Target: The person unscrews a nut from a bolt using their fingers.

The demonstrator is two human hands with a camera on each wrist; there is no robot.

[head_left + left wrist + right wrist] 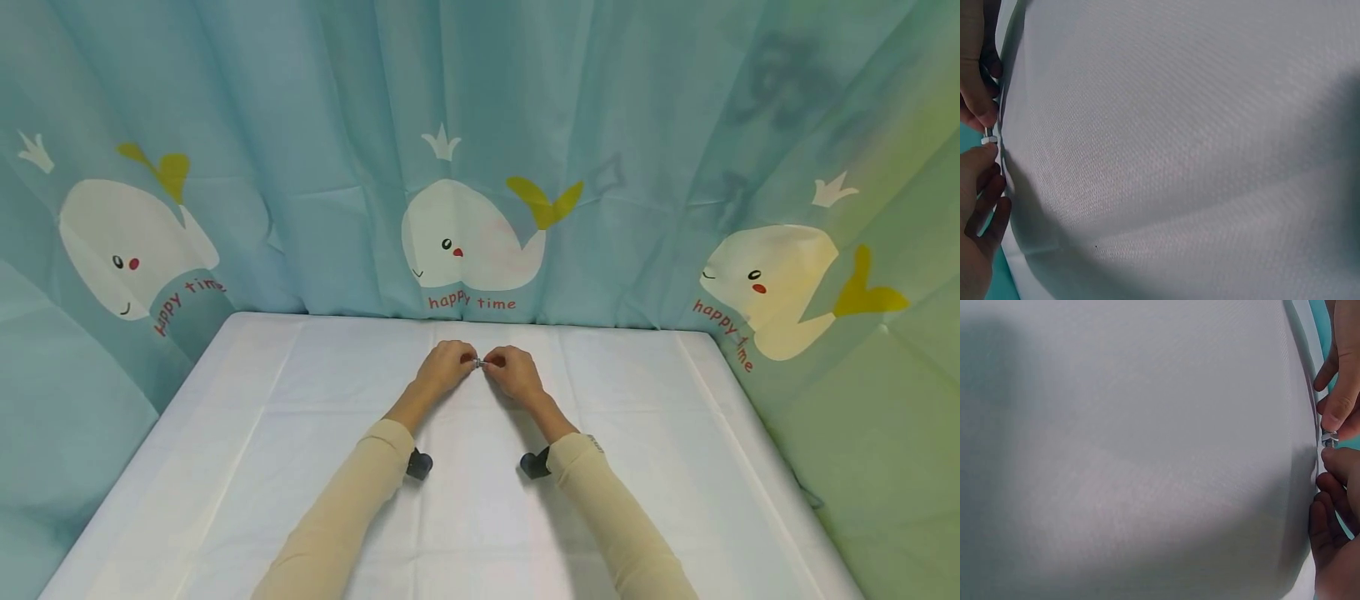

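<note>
**A:** What are the fingers doing?

**B:** The fingers (985,115) of both hands meet over one tiny thing. The left hand (446,367) and the right hand (512,372) each pinch an end of a small silvery metal piece (477,362), held between them just above the counter (300,400). Both hands are curled, fingertips narrowed tight on the piece.

**A:** Can she or he be seen to hold it firmly?

**B:** In the left wrist view the piece (987,140) shows as a pale little cylinder between a thumb tip above and a fingertip below. In the right wrist view it (1329,439) glints between two fingertips as well. What kind of part it is cannot be told; it is too small.

**A:** Where does it sit on the counter?

**B:** Over the far middle of the white cloth, near the back edge, the hands close to the curtain (480,167).

**A:** And further out?

**B:** Beige sleeves (352,500) run back toward the person, each wrist carrying a dark camera (418,464). The teal curtain bears white whales (468,237) with yellow tails and the words "happy time".
</note>
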